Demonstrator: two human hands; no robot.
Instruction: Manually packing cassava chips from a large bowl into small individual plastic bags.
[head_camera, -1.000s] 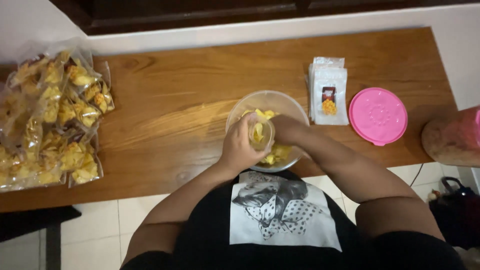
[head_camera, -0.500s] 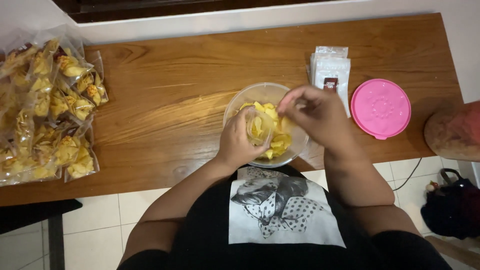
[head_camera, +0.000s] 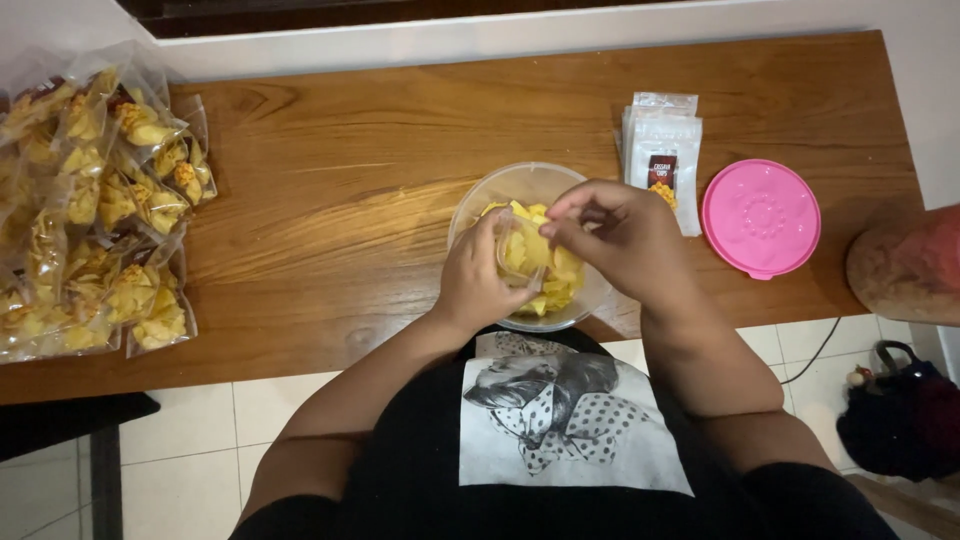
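Observation:
A clear plastic bowl (head_camera: 500, 187) of yellow chips (head_camera: 556, 290) stands at the near edge of the wooden table (head_camera: 380, 190). My left hand (head_camera: 474, 283) holds a small clear bag (head_camera: 518, 252) upright over the bowl, with some chips inside it. My right hand (head_camera: 618, 232) is above the bowl, its fingertips pinched at the bag's mouth. Whether a chip sits between those fingertips is too small to tell.
A heap of filled clear chip bags (head_camera: 85, 200) covers the table's left end. A stack of empty labelled pouches (head_camera: 662, 150) and a round pink lid (head_camera: 761, 217) lie right of the bowl. A reddish-brown object (head_camera: 905, 265) sits at the far right edge, a dark bag (head_camera: 900, 420) on the floor.
My right hand rose out of the bowl, then came back down to the mouth of the bag. My left hand kept hold of the bag over the bowl.

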